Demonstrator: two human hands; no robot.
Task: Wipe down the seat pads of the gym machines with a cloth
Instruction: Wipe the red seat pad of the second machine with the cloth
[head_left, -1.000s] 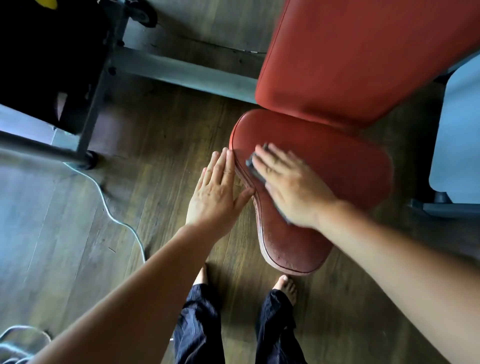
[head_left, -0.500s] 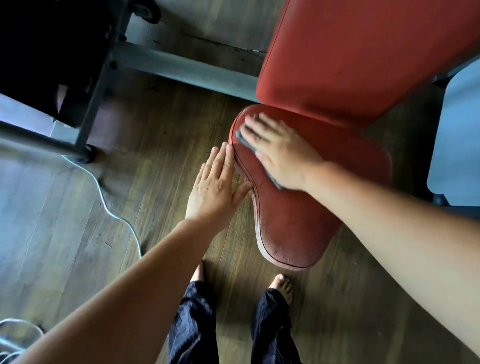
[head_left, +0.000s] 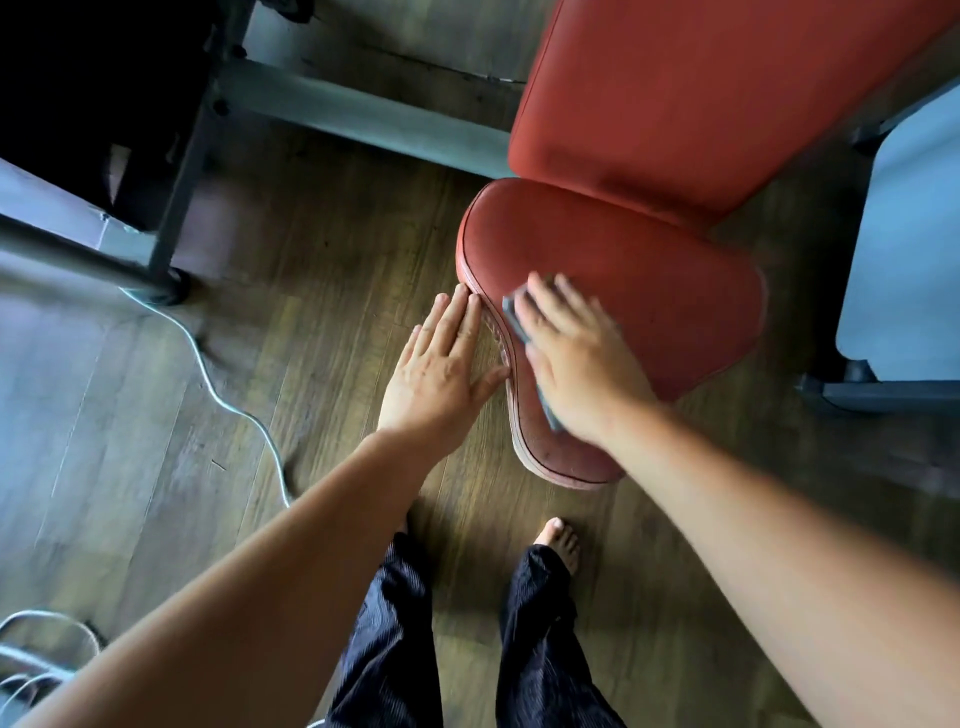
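Note:
A red seat pad lies below a larger red back pad. My right hand presses a grey cloth flat onto the seat pad's left part, fingers straight and spread. Only the cloth's edges show, near my fingertips and by my wrist. My left hand hovers beside the pad's left edge, fingers straight, its fingertips and thumb touching the rim.
Dark wooden floor lies all around. A grey metal frame bar runs behind the pad. A dark machine leg stands at the left, with a white cable trailing across the floor. A pale grey panel stands at the right. My bare feet are below the seat.
My right hand slid the cloth from the seat pad's upper left corner back down toward me along the left part. My left hand stayed at the pad's left edge.

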